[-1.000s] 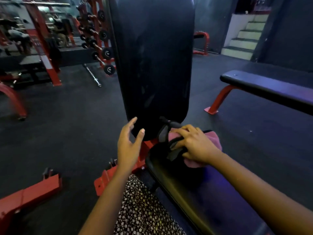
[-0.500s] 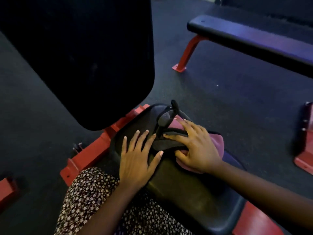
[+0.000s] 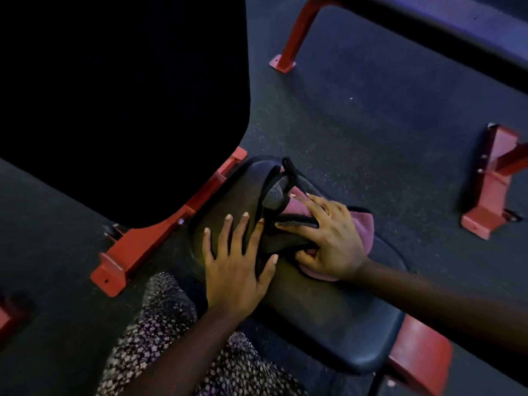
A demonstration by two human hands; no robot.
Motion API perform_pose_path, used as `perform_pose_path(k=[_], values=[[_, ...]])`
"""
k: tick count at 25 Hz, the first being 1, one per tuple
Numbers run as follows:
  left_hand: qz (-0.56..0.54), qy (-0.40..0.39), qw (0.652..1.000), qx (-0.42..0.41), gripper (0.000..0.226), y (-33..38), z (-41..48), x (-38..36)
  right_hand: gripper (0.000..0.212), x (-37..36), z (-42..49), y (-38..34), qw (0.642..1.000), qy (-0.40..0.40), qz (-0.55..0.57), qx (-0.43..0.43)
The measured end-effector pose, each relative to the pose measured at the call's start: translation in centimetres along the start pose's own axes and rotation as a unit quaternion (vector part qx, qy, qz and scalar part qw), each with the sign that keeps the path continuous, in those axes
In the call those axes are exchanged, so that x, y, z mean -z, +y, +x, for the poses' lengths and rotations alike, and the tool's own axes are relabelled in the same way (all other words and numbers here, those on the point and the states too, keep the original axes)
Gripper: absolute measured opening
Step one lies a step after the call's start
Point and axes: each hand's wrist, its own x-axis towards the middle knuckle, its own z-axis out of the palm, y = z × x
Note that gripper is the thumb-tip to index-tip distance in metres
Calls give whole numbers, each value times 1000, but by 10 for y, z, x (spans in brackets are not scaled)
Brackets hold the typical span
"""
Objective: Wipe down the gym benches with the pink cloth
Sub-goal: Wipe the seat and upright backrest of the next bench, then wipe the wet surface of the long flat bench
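Note:
The black seat pad [image 3: 328, 315] of a red-framed gym bench lies below me, its tall black backrest [image 3: 120, 104] rising at the upper left. The pink cloth [image 3: 363, 227] sits on the seat pad under my right hand [image 3: 328, 238], which presses down on it with fingers spread. A black strapped item [image 3: 278, 212] lies across the cloth and partly under those fingers. My left hand [image 3: 237, 267] rests flat on the seat pad just left of the cloth, fingers apart, holding nothing.
A second bench [image 3: 445, 21] with a dark pad and a red leg [image 3: 297, 32] crosses the upper right. Red frame feet stand at the right [image 3: 488, 184] and lower left [image 3: 125, 252] on the dark rubber floor. My patterned skirt [image 3: 160, 332] is at the bottom.
The view has tilted downward. My left hand came down from the air onto the seat pad and lies flat there. My right hand stays pressed on the pink cloth.

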Motion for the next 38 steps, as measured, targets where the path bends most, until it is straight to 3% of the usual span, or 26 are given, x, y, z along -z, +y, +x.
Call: perform_pose_path(k=[3, 7, 11, 14, 20, 24, 26, 31, 38], values=[[3, -91, 996, -1, 69, 1, 1, 11, 54, 13, 5, -15, 995, -87, -29, -48], [-31, -259, 965, -27, 79, -7, 12, 49, 51, 53, 23, -48, 956, -229, 81, -166], [-102, -408, 905, -55, 69, -1, -17, 107, 45, 111, -22, -75, 922, -312, 148, -172], [-153, -464, 872, 0, 58, 21, -84, 135, 47, 156, -106, -90, 909, -334, 185, -166], [-325, -377, 851, 168, 34, 151, -222, 180, 47, 259, -325, -86, 880, -257, 280, -285], [-446, -336, 781, 280, 26, 262, -276, 191, 46, 327, -467, -58, 851, -157, 283, -413], [-447, -351, 782, 256, 31, 321, -277, 197, 45, 353, -527, -38, 832, -103, 264, -478], [-391, -357, 844, 87, 34, 435, -230, 185, 44, 380, -627, 12, 771, -17, 230, -593], [-368, -407, 834, 55, 34, 553, -177, 132, 40, 378, -691, 111, 709, 36, 229, -666]])
